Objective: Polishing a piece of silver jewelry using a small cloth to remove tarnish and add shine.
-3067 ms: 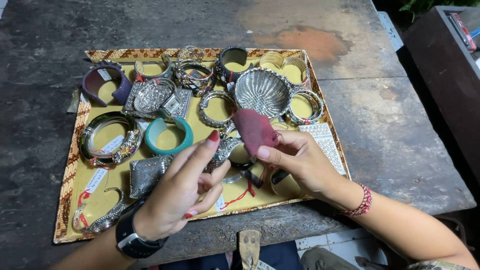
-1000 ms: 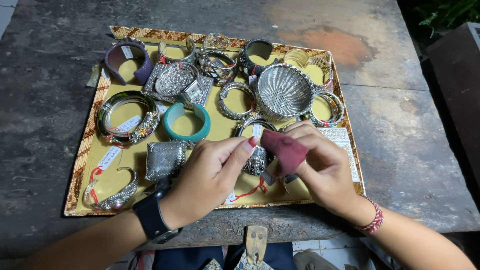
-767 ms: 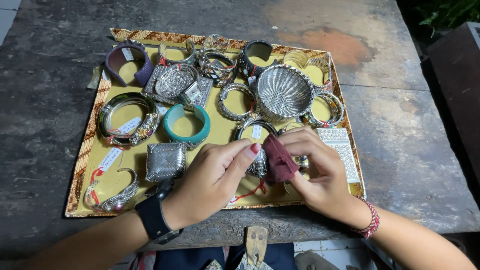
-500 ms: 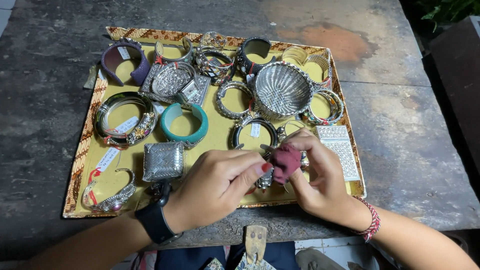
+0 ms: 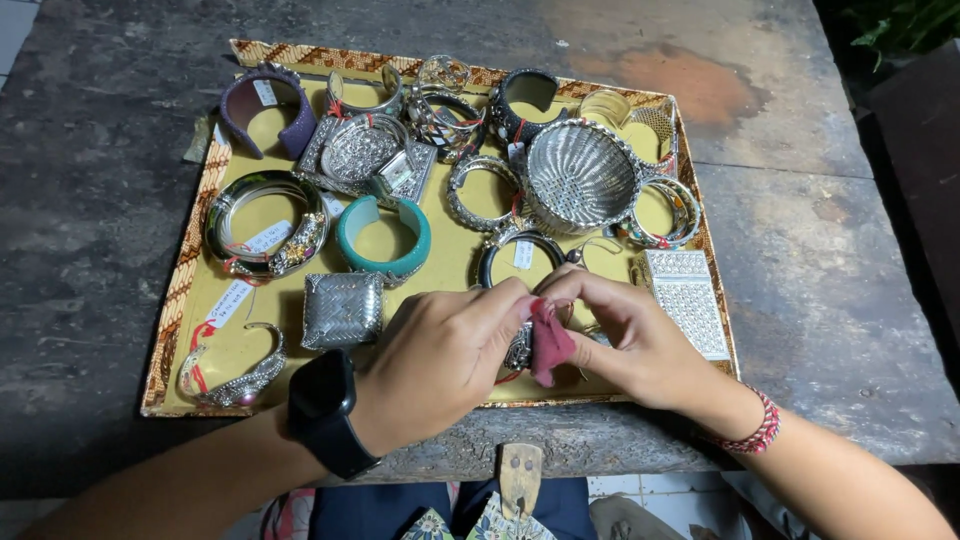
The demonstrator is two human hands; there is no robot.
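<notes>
Dark red cloth (image 5: 548, 342) sits pinched in the right hand (image 5: 640, 340), folded over a small silver piece (image 5: 519, 348) that the left hand (image 5: 440, 360) grips from the other side. Both hands are closed on it, low over the near edge of the yellow tray (image 5: 440, 270), just in front of the dark bangle (image 5: 520, 255) with its paper tag. What kind of piece it is cannot be told; the fingers hide most of it.

To rub it well, the left hand should keep the piece steady by its edges, so the cloth meets bare metal and not fingertips. Short strokes with light pressure suit the raised, patterned surface better than hard scrubbing, and turning the piece a little at a time brings each face under the cloth. Any tag and its red string are best kept out of the fold.

Close by lie the woven silver box (image 5: 343, 310), the teal cuff (image 5: 384, 236) and the studded case (image 5: 686, 300); working just above the tray means a slip lands there and not on the stone worktop (image 5: 830, 300).
</notes>
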